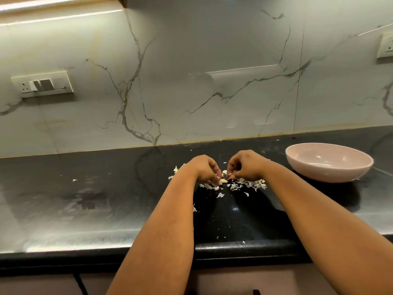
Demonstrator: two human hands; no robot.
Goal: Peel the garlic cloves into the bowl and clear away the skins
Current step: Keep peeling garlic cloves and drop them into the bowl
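Peeling step underway: left hand (205, 168) pinches small pale garlic clove (223, 181) low over black stone counter (85, 188); right hand (244, 167) fingertips curl onto it, picking skin. Papery white skins (248, 185) litter counter beneath. Pale pink round bowl (329, 165) sits right, looks empty. Next: strip skin, carry clove to bowl.

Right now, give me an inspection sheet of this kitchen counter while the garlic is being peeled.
Surface: black stone counter, glossy, with pale smears at left.
Job's things: garlic clove at the fingertips; pink bowl at right; what it holds cannot be seen.
Clutter: garlic skins heaped under the hands, stray flakes toward the front edge.
Hands: left hand holds the clove; right hand picks at it with curled fingers.
Cables: nothing seen.
Surroundings: veined marble backsplash; switch plate at left; wall socket at right.
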